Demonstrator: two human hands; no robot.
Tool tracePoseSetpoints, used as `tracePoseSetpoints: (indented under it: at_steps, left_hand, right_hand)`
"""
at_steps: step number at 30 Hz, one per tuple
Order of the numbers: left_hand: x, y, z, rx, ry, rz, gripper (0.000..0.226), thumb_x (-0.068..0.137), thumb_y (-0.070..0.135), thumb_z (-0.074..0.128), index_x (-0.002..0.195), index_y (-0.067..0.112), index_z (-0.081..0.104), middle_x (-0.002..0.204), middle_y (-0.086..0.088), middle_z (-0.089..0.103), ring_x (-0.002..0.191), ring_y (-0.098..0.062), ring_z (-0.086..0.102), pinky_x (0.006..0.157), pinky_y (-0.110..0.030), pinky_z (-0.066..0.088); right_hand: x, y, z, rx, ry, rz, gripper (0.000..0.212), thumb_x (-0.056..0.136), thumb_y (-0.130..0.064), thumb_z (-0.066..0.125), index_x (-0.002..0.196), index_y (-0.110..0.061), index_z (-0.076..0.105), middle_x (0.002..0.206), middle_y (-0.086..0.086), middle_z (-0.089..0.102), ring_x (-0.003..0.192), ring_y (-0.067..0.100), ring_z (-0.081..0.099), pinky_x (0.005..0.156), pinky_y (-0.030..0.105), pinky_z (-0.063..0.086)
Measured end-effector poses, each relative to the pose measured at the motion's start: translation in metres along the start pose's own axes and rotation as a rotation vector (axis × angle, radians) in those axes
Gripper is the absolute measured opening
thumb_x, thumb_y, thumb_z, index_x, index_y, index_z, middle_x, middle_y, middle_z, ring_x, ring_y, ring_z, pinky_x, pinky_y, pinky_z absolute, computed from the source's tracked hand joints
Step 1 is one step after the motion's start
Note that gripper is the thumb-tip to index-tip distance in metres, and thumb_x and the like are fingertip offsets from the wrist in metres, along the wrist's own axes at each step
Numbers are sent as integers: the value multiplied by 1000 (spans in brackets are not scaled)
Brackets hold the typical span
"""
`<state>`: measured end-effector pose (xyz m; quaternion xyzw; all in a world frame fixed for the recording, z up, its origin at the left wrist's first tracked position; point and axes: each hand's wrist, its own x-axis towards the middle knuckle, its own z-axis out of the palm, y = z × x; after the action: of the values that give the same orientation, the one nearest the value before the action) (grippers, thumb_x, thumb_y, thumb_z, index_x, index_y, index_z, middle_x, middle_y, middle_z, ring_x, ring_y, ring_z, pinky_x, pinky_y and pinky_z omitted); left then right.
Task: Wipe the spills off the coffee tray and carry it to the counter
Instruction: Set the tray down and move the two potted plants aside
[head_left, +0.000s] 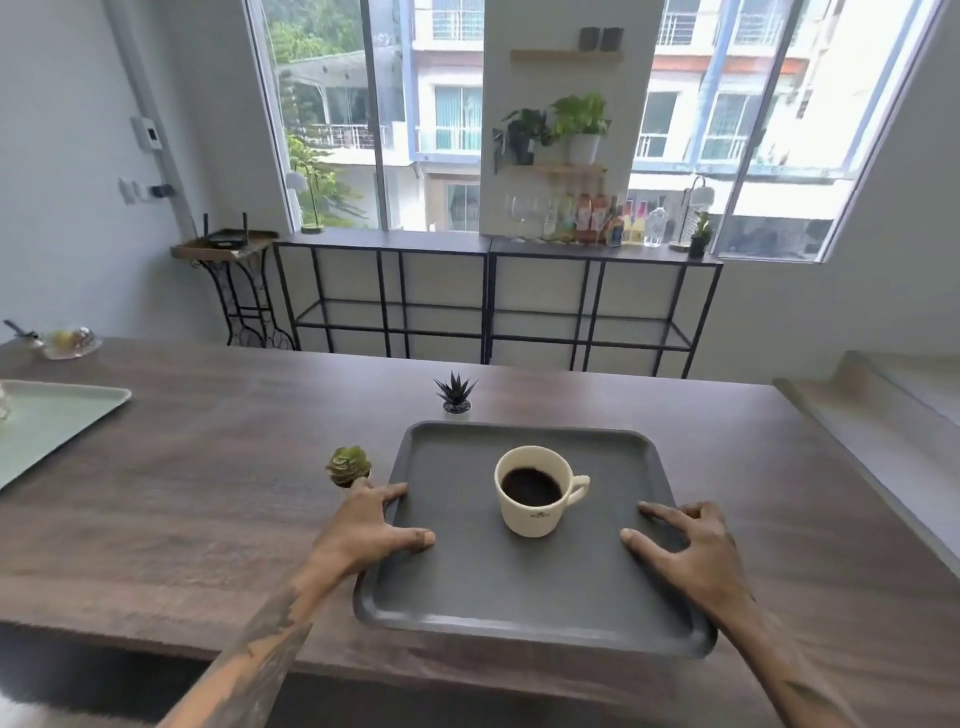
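A dark grey tray (467, 582) lies on the brown wooden table, its near edge close to the table's front edge. A cream cup (535, 493) of black coffee stands upright near the tray's middle, handle to the right. My left hand (369, 525) rests on the tray's left rim, thumb on the inside and fingers over the edge. On the right rim sits my right hand (691, 556), thumb and forefinger spread on the tray surface. Whether either hand really grips the rim is unclear. No cloth and no spill shows on the tray.
Two small potted succulents stand by the tray: a green one (348, 465) touching my left fingers, a dark spiky one (455, 395) behind the far rim. A pale green tray (57, 421) lies far left. A grey ledge (883, 431) runs along the right.
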<state>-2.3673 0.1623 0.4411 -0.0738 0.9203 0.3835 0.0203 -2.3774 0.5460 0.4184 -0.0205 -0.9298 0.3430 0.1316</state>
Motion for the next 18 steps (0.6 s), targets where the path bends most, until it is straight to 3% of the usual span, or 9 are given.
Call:
tracePoseSetpoints:
  at_steps: [4, 8, 11, 18]
  left_hand:
    - [31, -21, 31, 6, 6, -50, 104, 38, 71, 81, 132, 29, 63, 123, -4, 53, 118, -22, 55, 106, -32, 42]
    - [43, -22, 48, 35, 51, -92, 90, 57, 48, 91, 135, 17, 60, 119, -5, 53, 110, -16, 54, 98, -22, 39]
    - [51, -23, 55, 57, 53, -98, 88, 61, 43, 91, 138, 13, 58, 115, -3, 50, 103, -10, 49, 93, -17, 36]
    - [69, -31, 65, 117, 107, -91, 84, 64, 43, 89, 136, 11, 59, 117, -3, 48, 114, -21, 55, 101, -27, 41]
  right_hand:
    - [19, 28, 31, -8, -34, 32, 50, 64, -51, 79, 109, -30, 73, 95, -1, 47, 83, 13, 55, 79, 20, 40]
    - [29, 44, 49, -34, -65, 50, 51, 64, -52, 79, 109, -30, 73, 97, 1, 45, 84, 14, 56, 81, 21, 42]
    - [34, 50, 55, -69, -73, 52, 52, 65, -55, 77, 111, -32, 72, 98, 0, 44, 84, 15, 57, 79, 23, 45]
    - [46, 50, 59, -148, -92, 54, 54, 68, -65, 66, 114, -37, 69, 100, -1, 41, 83, 16, 59, 80, 30, 52]
